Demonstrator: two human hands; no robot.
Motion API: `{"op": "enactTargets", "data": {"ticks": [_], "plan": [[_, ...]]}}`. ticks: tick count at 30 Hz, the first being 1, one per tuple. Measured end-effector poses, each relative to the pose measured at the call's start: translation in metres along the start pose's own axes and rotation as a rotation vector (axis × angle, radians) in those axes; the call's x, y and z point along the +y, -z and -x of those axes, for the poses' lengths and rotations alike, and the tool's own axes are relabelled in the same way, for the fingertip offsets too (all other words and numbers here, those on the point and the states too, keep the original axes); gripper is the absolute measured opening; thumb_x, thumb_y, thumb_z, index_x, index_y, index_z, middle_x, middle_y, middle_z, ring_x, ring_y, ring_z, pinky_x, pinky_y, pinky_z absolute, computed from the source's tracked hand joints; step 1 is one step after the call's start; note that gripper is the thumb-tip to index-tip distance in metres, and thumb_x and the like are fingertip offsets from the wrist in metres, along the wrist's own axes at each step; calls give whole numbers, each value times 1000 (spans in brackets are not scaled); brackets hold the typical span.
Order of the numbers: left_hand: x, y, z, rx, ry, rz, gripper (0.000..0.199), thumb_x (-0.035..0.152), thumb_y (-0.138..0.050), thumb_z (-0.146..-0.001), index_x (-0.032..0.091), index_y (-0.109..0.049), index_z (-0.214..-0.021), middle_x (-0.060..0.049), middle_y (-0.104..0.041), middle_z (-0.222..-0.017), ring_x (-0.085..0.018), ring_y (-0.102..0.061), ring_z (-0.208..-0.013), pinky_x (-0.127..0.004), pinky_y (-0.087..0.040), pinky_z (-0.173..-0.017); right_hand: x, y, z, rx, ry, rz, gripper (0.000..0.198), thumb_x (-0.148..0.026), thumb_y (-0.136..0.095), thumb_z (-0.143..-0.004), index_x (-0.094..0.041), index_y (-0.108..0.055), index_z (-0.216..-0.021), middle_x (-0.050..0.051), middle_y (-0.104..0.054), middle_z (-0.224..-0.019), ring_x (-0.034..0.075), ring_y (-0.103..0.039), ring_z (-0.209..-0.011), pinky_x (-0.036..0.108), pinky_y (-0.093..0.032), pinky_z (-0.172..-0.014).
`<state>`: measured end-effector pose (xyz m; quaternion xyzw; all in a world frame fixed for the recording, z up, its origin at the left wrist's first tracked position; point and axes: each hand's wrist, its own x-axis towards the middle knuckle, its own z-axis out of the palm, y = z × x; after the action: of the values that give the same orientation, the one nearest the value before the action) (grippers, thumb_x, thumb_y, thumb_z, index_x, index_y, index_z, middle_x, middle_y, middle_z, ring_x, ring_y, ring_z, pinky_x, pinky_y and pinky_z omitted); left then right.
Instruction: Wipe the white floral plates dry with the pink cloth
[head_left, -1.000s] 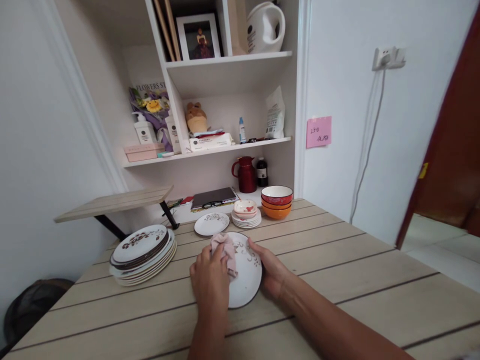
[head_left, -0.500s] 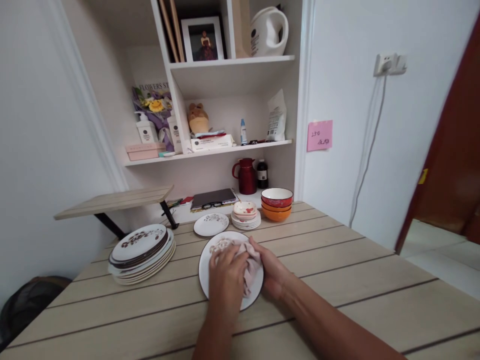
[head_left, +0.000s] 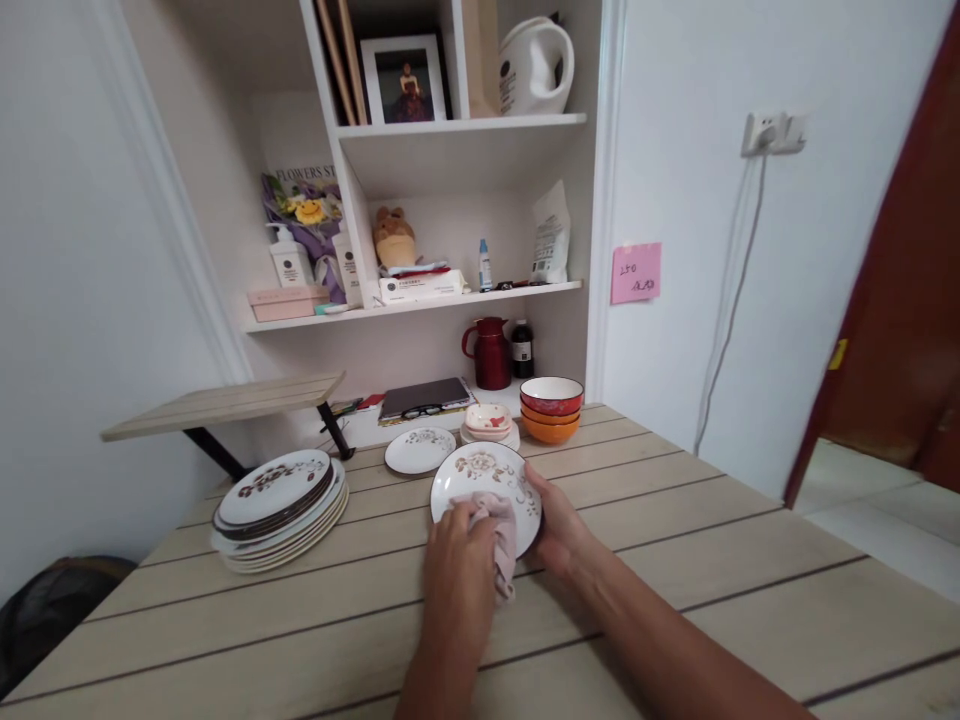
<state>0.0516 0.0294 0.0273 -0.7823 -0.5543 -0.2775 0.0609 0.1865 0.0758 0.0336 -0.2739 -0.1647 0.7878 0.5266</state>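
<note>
From here, the left hand, fingers curled round the cloth, has just slid to the near rim of the plate, baring its painted flower, so wiping reaches the edge while the right hand pinches that tilted plate short of the tabletop's back edge.

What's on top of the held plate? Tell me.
A pink cloth in the left hand, plus printed flowers; the part of the plate beneath the cloth is hidden.

The tabletop is pale planking with dark seams. A plate stack stands by its left edge; along the far edge sit a lone patterned plate, small stacked dishes and, nearest the far right corner, bowls.
</note>
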Motion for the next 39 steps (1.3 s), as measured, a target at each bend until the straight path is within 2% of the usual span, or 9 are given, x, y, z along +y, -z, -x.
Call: {"op": "enactTargets", "data": {"ticks": [5,10,16,19,22,28,31,35,39], "plan": [[-4,-5,-2,111,-120,61,35,8,-54,-84,27,-68,-110,-6,-62,-118,-22,-55,-111,-39,-45,-93,15,-7,4,-63,-147,65,56,-52,-49,-87,-6,-61,-115,14,-75,-92,25,-70,-86,39,-47,-91],[-21,6,-4,252,98,3,31,12,-55,-85,30,-71,-104,-6,-62,-118,-23,-56,-109,-42,-43,-95,37,-13,6,-133,-165,66,48,-48,-52,-88,-9,-63,-113,13,-75,-92,23,-71,-84,38,-47,-92],[-21,11,-2,132,244,-98,32,17,-54,-87,29,-68,-113,-8,-62,-119,-27,-53,-113,-45,-43,-93,25,-5,0,11,-113,60,52,-50,-52,-86,-9,-62,-116,13,-75,-96,24,-71,-86,40,-47,-93],[-15,8,-2,73,198,-74,32,17,-53,-87,28,-68,-113,-8,-61,-121,-27,-54,-113,-44,-43,-93,10,1,-4,49,-48,13,53,-50,-48,-88,-10,-59,-120,12,-75,-98,24,-71,-87,40,-47,-93],[-8,1,-1,49,102,-12,33,14,-53,-86,28,-67,-113,-8,-61,-123,-26,-54,-114,-43,-44,-94,1,4,-4,-3,-9,-17,52,-49,-45,-90,-9,-59,-121,13,-74,-101,24,-70,-90,39,-47,-94],[-7,-4,-3,154,-71,23,33,11,-52,-85,26,-69,-109,-7,-62,-122,-24,-55,-112,-42,-44,-96,23,-4,1,-108,-177,40,56,-54,-52,-85,-8,-62,-115,15,-74,-98,24,-70,-89,39,-47,-93],[-20,3,-4,235,47,-4,29,13,-54,-85,28,-72,-101,-5,-63,-121,-23,-57,-109,-45,-40,-99,37,-9,3,-138,-178,74,53,-52,-53,-86,-8,-62,-114,13,-75,-94,24,-71,-85,39,-47,-93],[-35,13,-4,273,254,-107,28,18,-56,-86,30,-71,-105,-6,-62,-123,-25,-53,-113,-48,-36,-100,37,-9,2,-82,-137,69,47,-47,-49,-89,-9,-62,-114,12,-75,-96,23,-71,-86,39,-46,-95],[-26,14,-2,242,236,-123,25,18,-55,-87,29,-72,-102,-6,-61,-122,-25,-52,-113,-45,-37,-98,19,-1,-3,-10,-66,44,52,-50,-46,-89,-10,-60,-119,14,-74,-102,26,-70,-90,44,-46,-96]]}}
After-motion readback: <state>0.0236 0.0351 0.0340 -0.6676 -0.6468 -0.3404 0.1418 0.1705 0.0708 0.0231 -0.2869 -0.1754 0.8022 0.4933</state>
